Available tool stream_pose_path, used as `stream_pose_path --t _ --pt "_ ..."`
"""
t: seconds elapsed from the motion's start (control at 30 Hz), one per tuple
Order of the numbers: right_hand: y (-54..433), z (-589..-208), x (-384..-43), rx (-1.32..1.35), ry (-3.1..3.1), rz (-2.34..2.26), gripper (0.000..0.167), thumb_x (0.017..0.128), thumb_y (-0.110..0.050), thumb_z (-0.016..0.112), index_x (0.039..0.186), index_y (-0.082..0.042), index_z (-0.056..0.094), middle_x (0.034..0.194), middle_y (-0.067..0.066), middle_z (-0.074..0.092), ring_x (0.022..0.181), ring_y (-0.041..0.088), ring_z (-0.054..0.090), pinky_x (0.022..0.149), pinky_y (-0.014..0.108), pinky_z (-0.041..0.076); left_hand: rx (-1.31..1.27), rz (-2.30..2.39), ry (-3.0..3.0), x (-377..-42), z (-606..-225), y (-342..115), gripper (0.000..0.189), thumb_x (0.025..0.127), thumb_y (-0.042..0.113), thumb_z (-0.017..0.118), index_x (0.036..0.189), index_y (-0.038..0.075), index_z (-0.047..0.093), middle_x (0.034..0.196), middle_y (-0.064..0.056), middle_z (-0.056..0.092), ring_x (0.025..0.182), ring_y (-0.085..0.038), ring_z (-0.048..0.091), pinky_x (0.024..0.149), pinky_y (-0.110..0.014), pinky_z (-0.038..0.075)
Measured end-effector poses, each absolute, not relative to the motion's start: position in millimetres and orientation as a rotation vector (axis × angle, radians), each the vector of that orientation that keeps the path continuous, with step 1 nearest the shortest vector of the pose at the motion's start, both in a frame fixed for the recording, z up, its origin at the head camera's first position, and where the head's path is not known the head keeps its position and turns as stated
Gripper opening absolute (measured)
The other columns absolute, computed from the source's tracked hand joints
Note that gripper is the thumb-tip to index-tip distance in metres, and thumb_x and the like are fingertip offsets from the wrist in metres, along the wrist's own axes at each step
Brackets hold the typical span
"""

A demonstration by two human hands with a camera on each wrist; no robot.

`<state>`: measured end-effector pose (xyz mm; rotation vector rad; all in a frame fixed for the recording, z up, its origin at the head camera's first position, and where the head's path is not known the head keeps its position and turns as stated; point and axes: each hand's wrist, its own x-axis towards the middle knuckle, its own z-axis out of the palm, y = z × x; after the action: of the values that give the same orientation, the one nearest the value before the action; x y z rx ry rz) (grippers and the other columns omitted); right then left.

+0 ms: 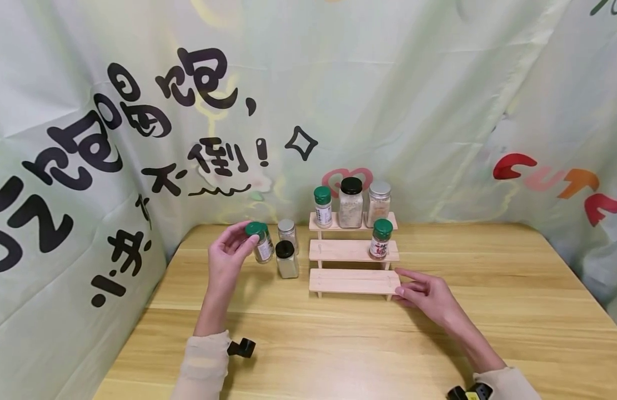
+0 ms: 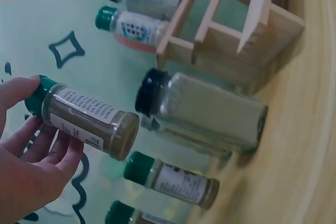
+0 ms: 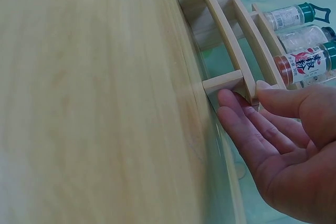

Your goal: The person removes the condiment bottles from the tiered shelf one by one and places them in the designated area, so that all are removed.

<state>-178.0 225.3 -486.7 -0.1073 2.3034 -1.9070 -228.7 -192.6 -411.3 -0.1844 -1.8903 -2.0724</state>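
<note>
My left hand (image 1: 227, 254) holds a green-capped spice jar (image 2: 89, 119) by its cap, between thumb and fingers. The jar is tilted, clear of the table in the left wrist view. Close by stand a black-lidded square jar (image 1: 287, 262), a silver-lidded jar (image 1: 286, 229) and other green-capped jars (image 2: 181, 183). With thumb and fingertips, my right hand (image 1: 428, 297) pinches the right end of the lowest step of a three-tier wooden rack (image 1: 353, 281). A green-capped jar with a red-printed label (image 3: 305, 65) stands at the right of the middle tier.
On the top tier are a green-capped jar (image 1: 323, 214), a large black-lidded jar (image 1: 350, 206) and a silver-lidded jar (image 1: 379, 204). A printed curtain (image 1: 413, 111) hangs behind and beside the wooden table (image 1: 338, 344).
</note>
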Motion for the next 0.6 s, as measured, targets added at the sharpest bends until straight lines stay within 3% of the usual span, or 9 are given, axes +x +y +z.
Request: stream_pose_path --t 0.6 --pt "226.5 -487.1 -178.3 -0.112 2.274 -1.937 0.052 0.099 0.004 0.063 0.147 0.013 0.044 0.113 0.032 0.069 0.096 0.034 0.074 0.086 0.035 0.061 0.016 -2.093 -2.075 -249.2 -447.1 -216.1 0.043 0.090 -0.004 0.076 0.129 -0.008 0.060 0.131 -0.023 0.063 0.110 -0.017 0.067 0.096 -0.023 0.055"
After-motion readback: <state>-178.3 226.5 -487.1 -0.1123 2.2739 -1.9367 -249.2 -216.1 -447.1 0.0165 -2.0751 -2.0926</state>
